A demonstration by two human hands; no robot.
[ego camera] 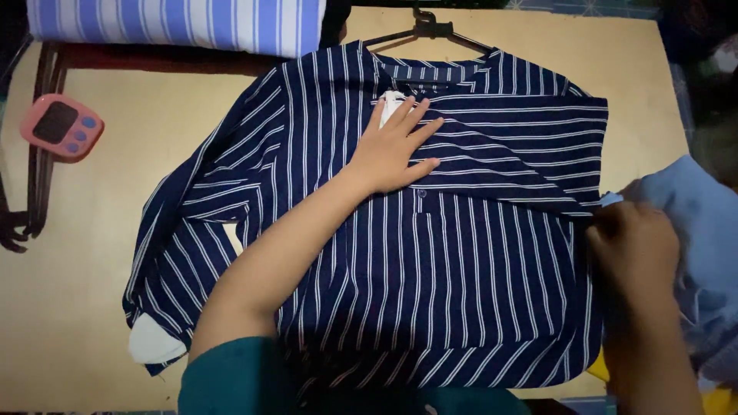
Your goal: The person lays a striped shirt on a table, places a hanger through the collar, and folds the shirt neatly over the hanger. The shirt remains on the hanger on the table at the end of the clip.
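shirt: navy w/ white stripes [430,269], flat on the tan table [100,230], collar at 12 o'clock, hem at 6; its right sleeve is folded across the chest, its left sleeve trails to 8 o'clock w/ a pale cuff

left hand: [392,150] flat, fingers spread wide, pressing the upper chest just below the collar; holds nothing, just pins the cloth

right hand: [634,246] at 3 o'clock on the shirt's side edge, fingers curled down on the fold; looks like a pinch on the fabric, tho dim light hides the fingertips

hanger: black hanger [427,31] in the neck at 12 o'clock

risk 1: if the 3 o'clock edge gets tugged hard, the folded sleeve could slide and skew, imo; the flat palm is the only anchor

risk 2: hanger inside the collar may snag or bunch the neckline

risk 3: light blue cloth [703,223] touches the right hand; could get dragged in w/ the fold

edges: table edge near at 3 o'clock, tight there; hem close to the 6 o'clock edge

open room: bare tabletop at 9 o'clock, betw. sleeve and pink timer [61,127]; striped blue-white fabric [177,23] sits at 11 o'clock, well apart
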